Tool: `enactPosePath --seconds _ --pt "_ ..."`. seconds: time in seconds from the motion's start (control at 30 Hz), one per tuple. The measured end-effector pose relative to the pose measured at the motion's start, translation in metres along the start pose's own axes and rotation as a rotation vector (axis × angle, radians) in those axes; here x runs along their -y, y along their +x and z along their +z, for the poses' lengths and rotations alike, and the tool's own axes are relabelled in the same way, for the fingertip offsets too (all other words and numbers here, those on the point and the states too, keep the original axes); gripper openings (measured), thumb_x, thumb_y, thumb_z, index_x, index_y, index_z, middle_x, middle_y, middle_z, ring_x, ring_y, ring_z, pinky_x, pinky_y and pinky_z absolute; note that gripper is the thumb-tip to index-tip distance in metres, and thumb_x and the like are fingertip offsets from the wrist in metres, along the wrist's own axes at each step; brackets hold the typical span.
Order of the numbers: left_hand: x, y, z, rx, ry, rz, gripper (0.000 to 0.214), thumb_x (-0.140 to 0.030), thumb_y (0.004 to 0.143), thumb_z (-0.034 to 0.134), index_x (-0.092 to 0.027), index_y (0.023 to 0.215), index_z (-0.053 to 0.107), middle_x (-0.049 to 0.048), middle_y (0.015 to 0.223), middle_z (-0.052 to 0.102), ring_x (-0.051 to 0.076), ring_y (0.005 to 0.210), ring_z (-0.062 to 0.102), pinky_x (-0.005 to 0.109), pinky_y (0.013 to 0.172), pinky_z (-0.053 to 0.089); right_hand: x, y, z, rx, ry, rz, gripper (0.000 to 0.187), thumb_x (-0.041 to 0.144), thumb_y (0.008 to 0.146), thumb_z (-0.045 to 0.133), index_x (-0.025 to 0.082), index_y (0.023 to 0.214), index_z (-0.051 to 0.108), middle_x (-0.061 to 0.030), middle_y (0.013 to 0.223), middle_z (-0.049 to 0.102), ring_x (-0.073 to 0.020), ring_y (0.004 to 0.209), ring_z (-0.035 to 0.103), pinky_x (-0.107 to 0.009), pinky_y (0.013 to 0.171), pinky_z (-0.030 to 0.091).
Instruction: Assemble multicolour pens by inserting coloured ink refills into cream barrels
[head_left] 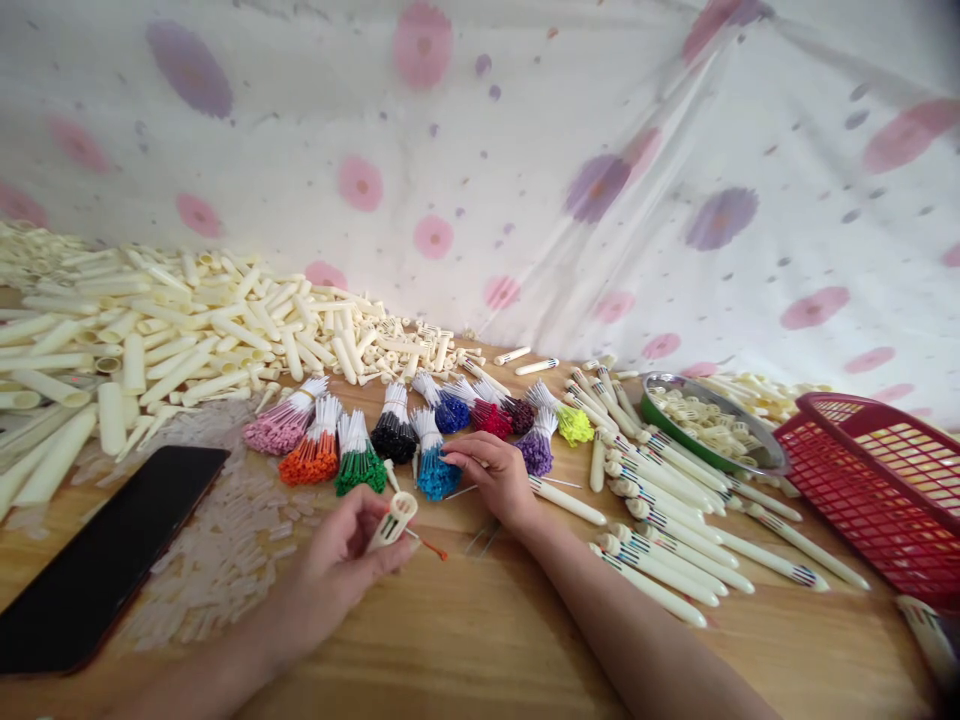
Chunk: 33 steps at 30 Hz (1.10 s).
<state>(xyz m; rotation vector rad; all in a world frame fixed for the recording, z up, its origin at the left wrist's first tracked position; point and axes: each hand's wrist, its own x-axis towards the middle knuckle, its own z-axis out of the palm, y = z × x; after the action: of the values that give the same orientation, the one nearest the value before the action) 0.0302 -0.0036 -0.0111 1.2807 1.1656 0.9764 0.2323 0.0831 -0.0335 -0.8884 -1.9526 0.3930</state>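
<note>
My left hand (341,555) is closed around a short cream pen barrel section (394,520) with slots in its side and a round open end facing up. A thin stick with an orange tip (439,552) juts out to the right beside it. My right hand (495,475) has thumb and fingers pinched together at the edge of the light blue bundle (436,470); what they grip, if anything, is hidden. Around it stand other bundles of white sticks with coloured ends: green (361,465), black (394,435), orange (311,455), pink (277,425) and purple (537,450).
Cream tubes (187,320) are heaped at the left and back. A black phone (105,560) lies front left, beside scattered clear pieces (217,570). On the right are assembled multicolour pens (660,560), a green-sided metal bowl (709,450) of small cream parts and a red basket (862,480).
</note>
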Motion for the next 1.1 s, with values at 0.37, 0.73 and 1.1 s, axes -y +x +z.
enactPosePath --seconds 0.37,0.73,1.1 --pt "-0.008 0.021 0.028 0.084 -0.213 -0.127 0.037 -0.046 0.065 0.073 -0.019 0.073 0.049 0.0028 0.086 0.066 0.018 0.068 0.068 0.040 0.077 0.054 0.034 -0.013 -0.018 -0.082 -0.090 -0.182 0.012 0.024 0.087 0.057 0.020 0.086 0.069 -0.0055 0.080 0.070 -0.0165 0.074 0.064 -0.030 0.067 0.052" --pt "0.000 0.006 0.016 0.061 -0.028 0.071 0.023 -0.037 0.069 0.072 -0.020 0.083 0.064 0.0000 0.075 0.062 0.016 0.071 0.059 0.026 0.063 0.049 0.063 0.005 -0.067 -0.509 0.404 0.275 0.016 0.033 0.082 0.061 0.020 0.073 0.062 0.0019 0.059 0.059 -0.0108 0.055 0.053 -0.024 0.053 0.045" --pt "0.003 0.002 0.018 0.138 -0.037 0.099 0.022 -0.037 0.079 0.063 -0.024 0.095 0.067 0.0036 0.086 0.066 0.019 0.078 0.061 0.029 0.069 0.052 0.082 -0.005 -0.034 -0.373 0.490 0.329 0.017 0.032 0.081 0.061 0.019 0.070 0.061 0.0014 0.061 0.061 -0.0114 0.056 0.056 -0.024 0.055 0.049"
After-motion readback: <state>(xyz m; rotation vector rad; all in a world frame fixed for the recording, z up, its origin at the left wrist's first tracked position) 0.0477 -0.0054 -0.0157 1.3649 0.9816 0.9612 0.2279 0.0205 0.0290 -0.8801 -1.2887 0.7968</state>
